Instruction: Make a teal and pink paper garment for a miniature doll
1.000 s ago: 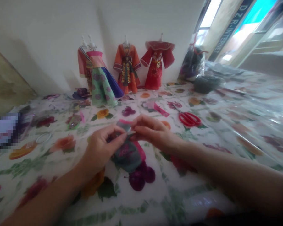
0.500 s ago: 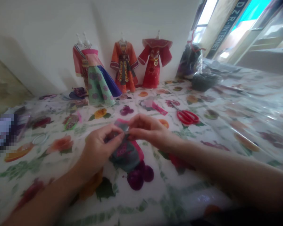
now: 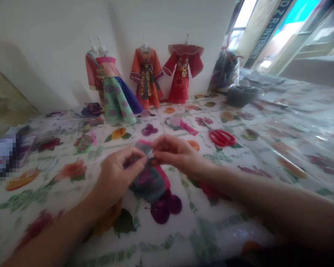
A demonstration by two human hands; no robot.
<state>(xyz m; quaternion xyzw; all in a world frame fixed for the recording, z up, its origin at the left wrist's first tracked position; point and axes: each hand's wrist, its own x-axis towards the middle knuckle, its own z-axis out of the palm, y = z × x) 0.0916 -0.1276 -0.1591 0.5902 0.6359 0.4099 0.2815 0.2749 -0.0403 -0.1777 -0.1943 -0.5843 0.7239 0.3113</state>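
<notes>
A small grey-green cloth piece with a pink edge (image 3: 153, 183) hangs between my hands, low over the flowered tablecloth. My left hand (image 3: 122, 168) pinches its upper part between thumb and fingers. From the other side, my right hand (image 3: 174, 152) is closed on the same cloth, its fingertips almost touching the left ones. A small pale bit shows between the fingertips, too blurred to make out. Part of the cloth is hidden behind my left fingers.
Red-handled scissors (image 3: 222, 138) lie right of my hands, near a pink strip (image 3: 187, 127). Doll dresses (image 3: 115, 96) stand along the wall. A dark bowl (image 3: 242, 95) is at the back right. A clear ring (image 3: 47, 164) and green-edged piece (image 3: 84, 144) lie left.
</notes>
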